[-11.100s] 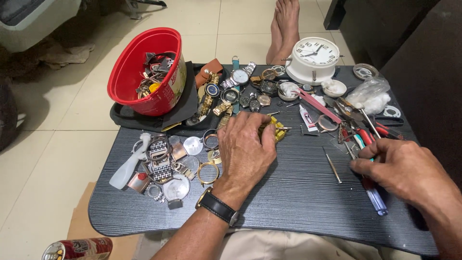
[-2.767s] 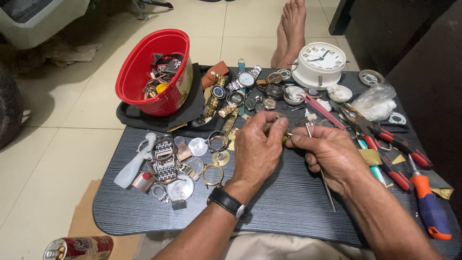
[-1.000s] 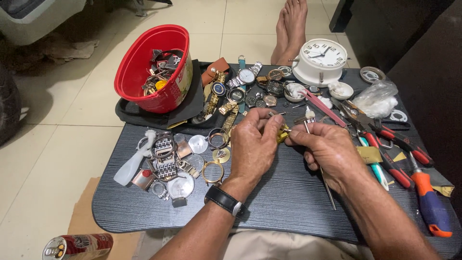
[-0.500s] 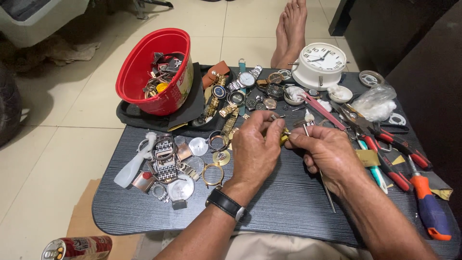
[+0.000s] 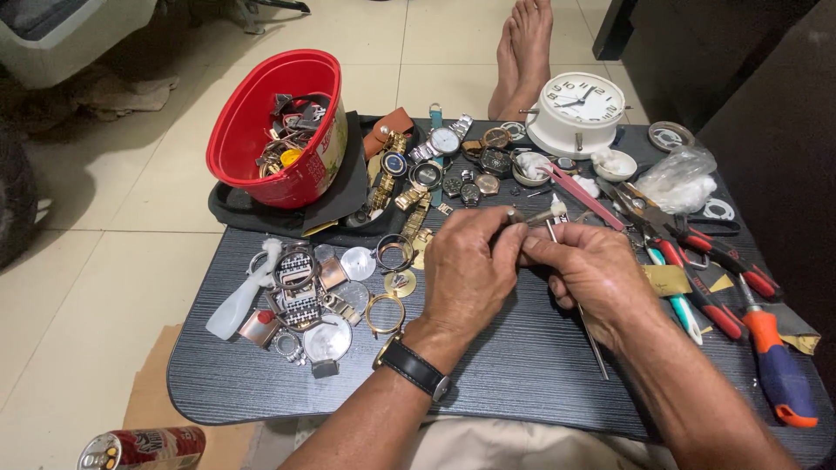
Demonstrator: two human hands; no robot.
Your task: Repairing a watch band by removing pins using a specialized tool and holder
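Holding small watch part (image 5: 515, 218) pinched in left hand (image 5: 470, 270) above bench (image 5: 522, 383) middle; right hand (image 5: 592, 274) closed on thin tool (image 5: 594, 335), unchanged from half second ago, work continuing; watch pieces (image 5: 305, 296) left, pliers (image 5: 697, 252) right.

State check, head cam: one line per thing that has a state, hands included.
Left hand: closed on a small part, mostly hidden.
Right hand: fingertips pinched against the left hand's.
Red bucket: tilted, holding watch parts.
White clock: face up on the table.
Orange-handled screwdriver: lying flat, untouched.
Can: on its side.
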